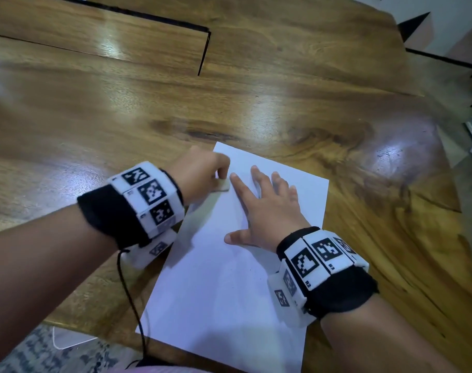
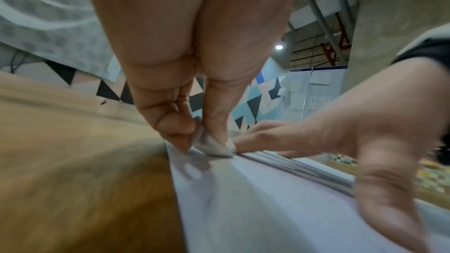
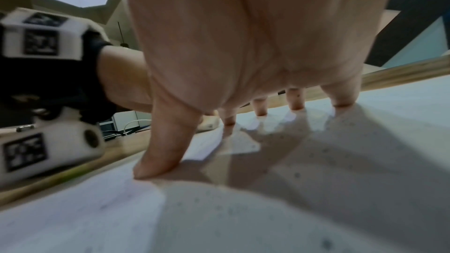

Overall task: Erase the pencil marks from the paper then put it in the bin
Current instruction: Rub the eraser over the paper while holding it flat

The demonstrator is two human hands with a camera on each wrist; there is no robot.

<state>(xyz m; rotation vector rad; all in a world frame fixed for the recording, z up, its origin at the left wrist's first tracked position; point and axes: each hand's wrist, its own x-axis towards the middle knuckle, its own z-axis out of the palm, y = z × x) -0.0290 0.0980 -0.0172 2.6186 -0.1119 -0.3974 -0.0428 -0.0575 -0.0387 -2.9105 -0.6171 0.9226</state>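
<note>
A white sheet of paper (image 1: 229, 278) lies on the wooden table (image 1: 256, 103), its near edge at the table's front. My left hand (image 1: 205, 173) pinches a small pale eraser (image 1: 222, 186) and holds it down on the paper's left edge near the far corner; the left wrist view shows the eraser (image 2: 214, 146) between thumb and fingers, touching the paper (image 2: 268, 209). My right hand (image 1: 267, 208) lies flat on the sheet with fingers spread, and its index fingertip is close to the eraser. In the right wrist view the spread fingers (image 3: 260, 109) press the paper (image 3: 292, 199). Pencil marks are too faint to make out.
A black cable (image 1: 132, 300) hangs from my left wrist over the table's front edge. A patterned rug (image 1: 41, 354) lies on the floor below. The table's right edge (image 1: 444, 146) runs near the paper. No bin is in view.
</note>
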